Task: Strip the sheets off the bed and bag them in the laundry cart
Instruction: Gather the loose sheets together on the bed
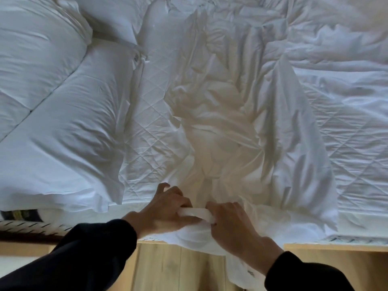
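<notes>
**At bed's near edge: both hands clamped on bunched sheet**

Nearest the camera, wood floor [178, 267] shows between two dark sleeves. Left hand [165, 211] and right hand [233, 223] sit close together at the mattress edge. Each has its fingers curled round a twisted roll of the white sheet [222, 127], and the roll spans the short gap between them. Left index finger sticks out, off the cloth. Loose sheet hangs below the right hand, over the bed frame [336, 247] toward the floor.

Beyond the hands the sheet runs up the middle of the bed as a gathered, wrinkled ridge. It is pulled off the quilted mattress pad [147, 114], which lies bare on both sides of the ridge.

On the left, a near pillow [63, 143] lies on the pad by the edge. A far pillow [35, 49] touches it behind. Far right: a rumpled white heap [336, 49], probably a duvet, too blurred to be sure.
</notes>
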